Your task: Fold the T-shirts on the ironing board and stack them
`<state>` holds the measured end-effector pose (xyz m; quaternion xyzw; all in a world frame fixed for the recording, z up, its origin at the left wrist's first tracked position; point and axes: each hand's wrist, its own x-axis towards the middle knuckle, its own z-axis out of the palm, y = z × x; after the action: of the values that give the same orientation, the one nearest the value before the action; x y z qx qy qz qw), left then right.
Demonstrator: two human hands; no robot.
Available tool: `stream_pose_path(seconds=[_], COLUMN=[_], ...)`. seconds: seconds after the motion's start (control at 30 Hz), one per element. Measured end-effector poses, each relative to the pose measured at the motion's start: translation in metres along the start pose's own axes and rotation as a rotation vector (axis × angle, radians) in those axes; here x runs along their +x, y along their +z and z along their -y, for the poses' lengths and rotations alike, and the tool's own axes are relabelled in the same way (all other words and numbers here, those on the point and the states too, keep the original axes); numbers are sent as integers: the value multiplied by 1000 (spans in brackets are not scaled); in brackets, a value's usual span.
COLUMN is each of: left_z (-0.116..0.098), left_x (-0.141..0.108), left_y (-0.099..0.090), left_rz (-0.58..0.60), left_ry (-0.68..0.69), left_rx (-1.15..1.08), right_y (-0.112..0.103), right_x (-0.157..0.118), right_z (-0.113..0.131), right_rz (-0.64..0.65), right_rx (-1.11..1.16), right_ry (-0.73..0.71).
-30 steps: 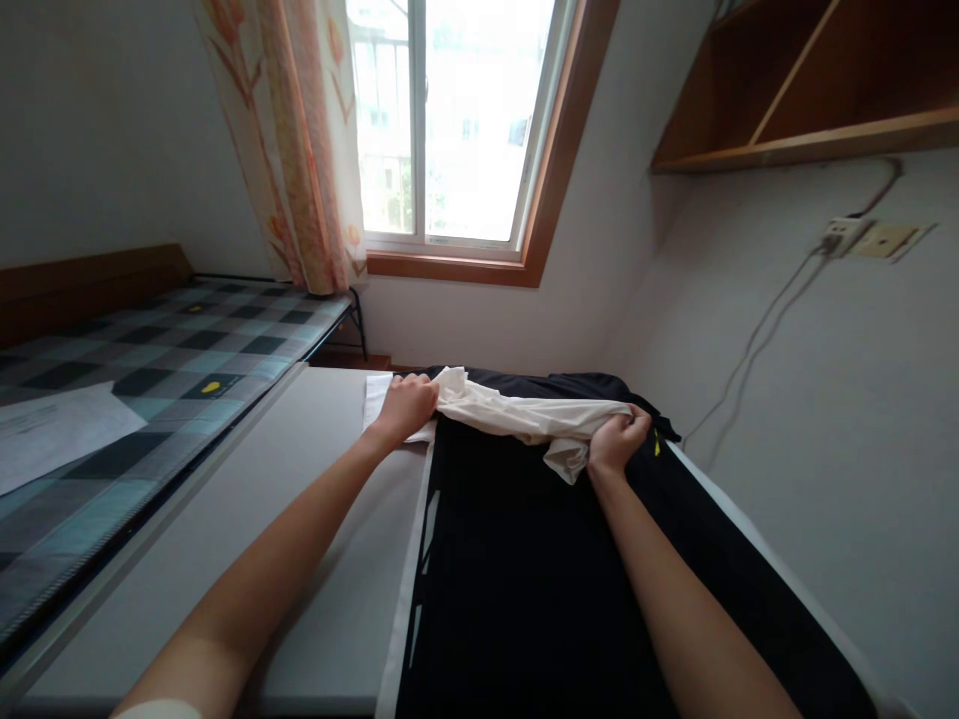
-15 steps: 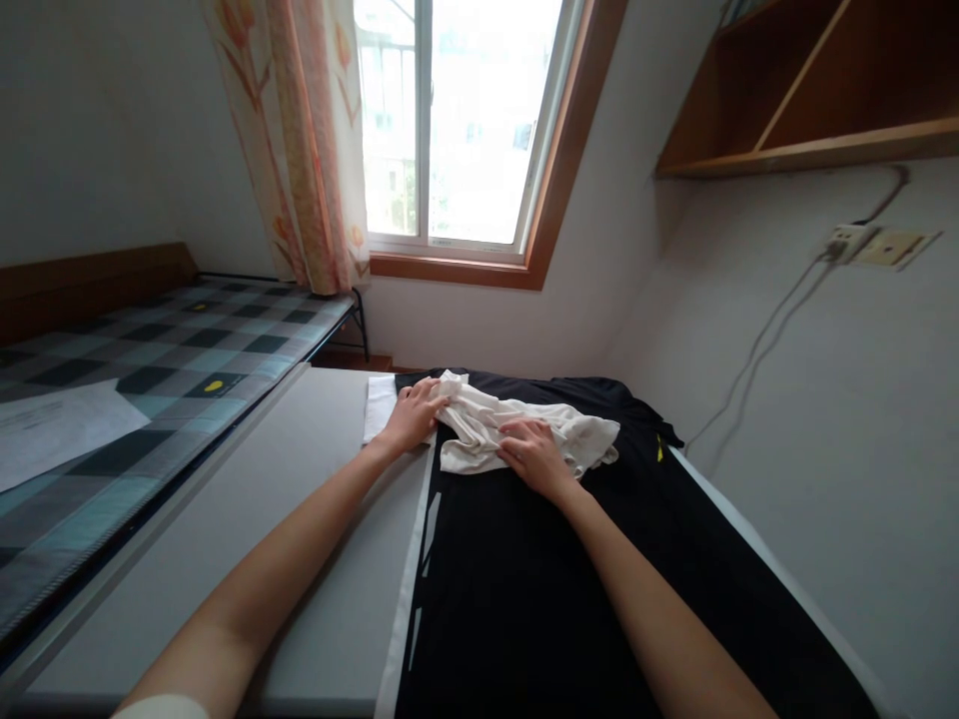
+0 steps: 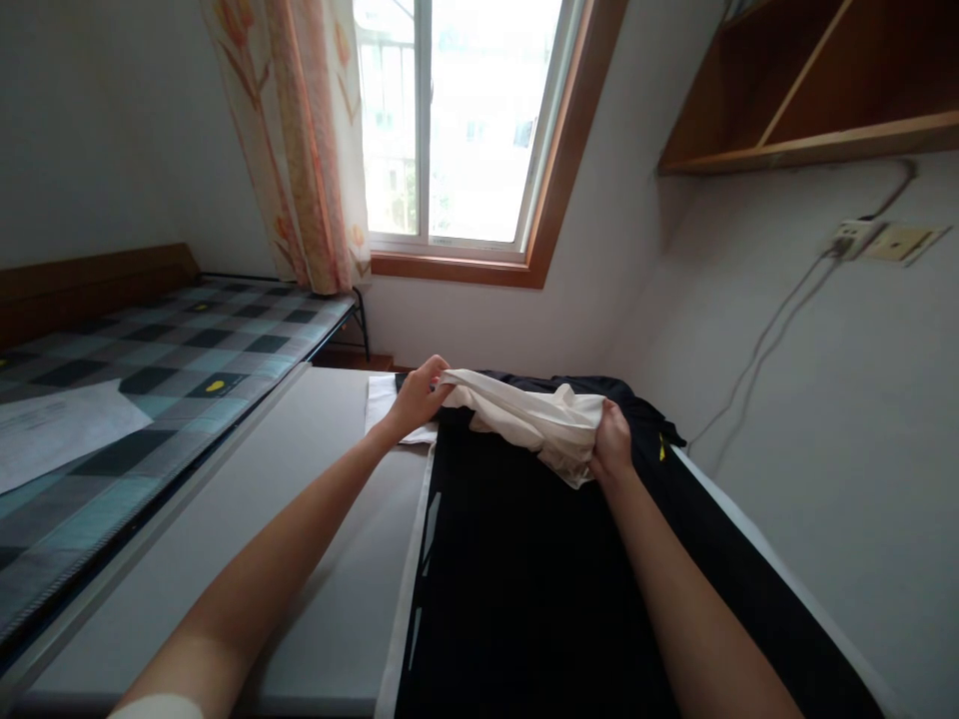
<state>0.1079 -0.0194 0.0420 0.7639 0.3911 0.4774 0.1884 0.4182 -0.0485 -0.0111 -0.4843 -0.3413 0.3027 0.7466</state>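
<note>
A cream-white cloth [image 3: 524, 411] is stretched between my two hands above a black garment [image 3: 524, 579]. Its left end is pinched in my left hand [image 3: 421, 396], and its right end is gripped by my right hand [image 3: 612, 439]. The lower right part of the cloth hangs down in loose folds. The black garment lies spread on a light grey table [image 3: 330, 559]. A folded white piece [image 3: 381, 401] lies by the far edge, partly behind my left hand.
To the left is a mattress [image 3: 255, 345] with a checked cover and a sheet of paper [image 3: 67, 429] on it. A window [image 3: 479, 130] and curtain [image 3: 315, 150] are ahead. A wooden shelf [image 3: 809, 145] and a socket [image 3: 854, 240] with cables are on the right wall.
Both hands have closed on the cream-white cloth and lifted it off the black garment. My right hand has moved right, and the cloth is now drawn out between them.
</note>
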Motion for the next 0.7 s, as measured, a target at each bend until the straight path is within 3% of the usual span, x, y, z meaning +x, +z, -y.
stream_pose_path(seconds=[0.1,0.17,0.33,0.4,0.53,0.63,0.7], left_z=[8,19,50,59,68,74,79], left_x=[-6,-11,-22,-23,-19,-16,-15], left_y=[2,1,-6,-7,-5,-4,-3], left_rz=[155,280,495,466,268,212,247], left_ry=[-25,-19,-33,-38,-118,-244,-310], left_rx=[22,173,472,518,615,511,371], right_y=[-13,-21,-30,-29,-26,-25,-24], right_x=[12,18,24,22,18,17,17], right_z=[-13,-20,-27,-27,-26,-24,-23], right_rz=[-229,-314,-330,-305,-284,-291,-289], right_rx=[-23,-63,-88,-64,-50,-32,-31], right_ry=[65,21,2,30,28,44,52])
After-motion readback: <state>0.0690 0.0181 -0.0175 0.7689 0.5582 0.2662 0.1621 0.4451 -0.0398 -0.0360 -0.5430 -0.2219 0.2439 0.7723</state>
